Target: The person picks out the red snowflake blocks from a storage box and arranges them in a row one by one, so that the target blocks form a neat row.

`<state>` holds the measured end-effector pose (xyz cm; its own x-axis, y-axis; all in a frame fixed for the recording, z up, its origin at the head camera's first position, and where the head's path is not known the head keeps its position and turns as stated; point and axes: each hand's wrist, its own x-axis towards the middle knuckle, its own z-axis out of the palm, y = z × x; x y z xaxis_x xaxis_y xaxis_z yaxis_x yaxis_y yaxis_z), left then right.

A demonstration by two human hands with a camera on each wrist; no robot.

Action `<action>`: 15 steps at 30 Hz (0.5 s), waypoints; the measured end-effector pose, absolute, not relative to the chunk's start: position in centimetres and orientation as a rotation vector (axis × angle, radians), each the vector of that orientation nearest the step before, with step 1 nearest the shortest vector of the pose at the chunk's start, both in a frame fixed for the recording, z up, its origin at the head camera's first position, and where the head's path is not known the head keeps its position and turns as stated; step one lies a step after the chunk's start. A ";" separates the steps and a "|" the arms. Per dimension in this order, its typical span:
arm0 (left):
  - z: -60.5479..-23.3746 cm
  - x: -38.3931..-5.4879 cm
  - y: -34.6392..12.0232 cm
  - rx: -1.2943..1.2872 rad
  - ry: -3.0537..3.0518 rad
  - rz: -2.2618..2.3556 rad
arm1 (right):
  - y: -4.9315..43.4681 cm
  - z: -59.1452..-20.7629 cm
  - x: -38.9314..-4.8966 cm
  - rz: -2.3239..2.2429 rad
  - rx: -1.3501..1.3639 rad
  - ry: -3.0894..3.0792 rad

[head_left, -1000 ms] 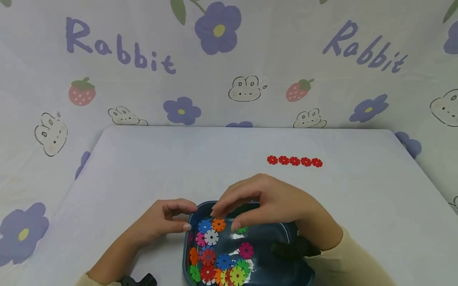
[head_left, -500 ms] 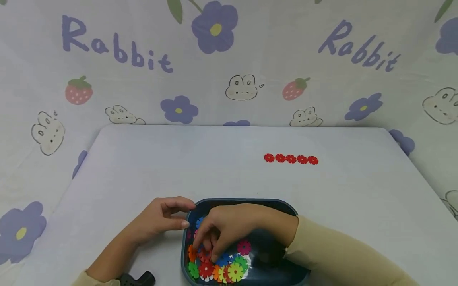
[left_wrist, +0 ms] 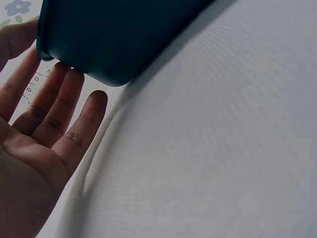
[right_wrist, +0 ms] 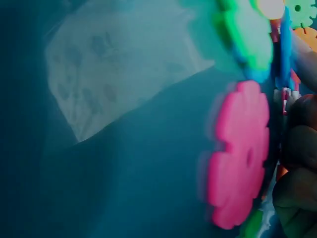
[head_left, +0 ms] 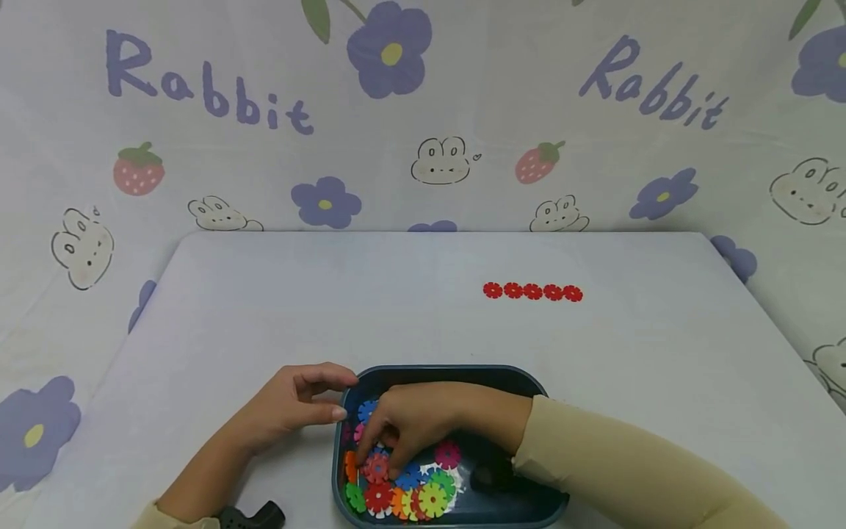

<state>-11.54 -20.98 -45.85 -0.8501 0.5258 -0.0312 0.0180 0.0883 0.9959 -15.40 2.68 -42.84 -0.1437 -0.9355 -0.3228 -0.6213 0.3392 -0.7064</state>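
A dark blue-green tray (head_left: 509,507) holds several colourful flower-shaped plastic discs, mostly heaped at its left. My left hand (head_left: 307,397) touches the tray's left rim with thumb and fingertips, its fingers loosely extended. Seen from the left wrist, the fingers (left_wrist: 69,101) lie against the tray's outer wall. Down in the tray, my right hand (head_left: 413,419) has curled fingers, with a red disc (head_left: 377,467) between index finger and thumb. Another red disc (head_left: 379,497) lies just below it. From the right wrist, a blurred pink disc (right_wrist: 242,156) stands beside the curled fingers (right_wrist: 299,193).
Farther back on the white table (head_left: 297,301) lies a straight row of several red discs (head_left: 532,292), edge to edge. A patterned cloth (head_left: 370,132) hangs behind the table. Black wrist gear (head_left: 254,516) shows by the left sleeve.
My right hand has come down from above the tray into the discs and moved left to a red one. My left hand stays at the rim. The head view has shifted slightly.
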 end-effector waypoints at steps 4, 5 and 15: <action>-45.9 -11.5 -21.0 0.534 2.000 1.811 | 2.6 -42.8 -15.2 -0.518 -1.391 1.881; -45.9 -11.6 -21.0 0.533 2.001 1.810 | 2.6 -42.8 -15.2 -0.521 -1.388 1.883; -46.0 -11.6 -21.0 0.545 1.956 1.835 | 2.8 -42.8 -15.4 -0.677 -1.315 1.783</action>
<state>-11.56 -21.02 -45.96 -0.8429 0.5375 -0.0256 0.0087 0.0612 0.9981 -15.41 2.77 -42.82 -0.1377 -0.9480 -0.2870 -0.5187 0.3159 -0.7945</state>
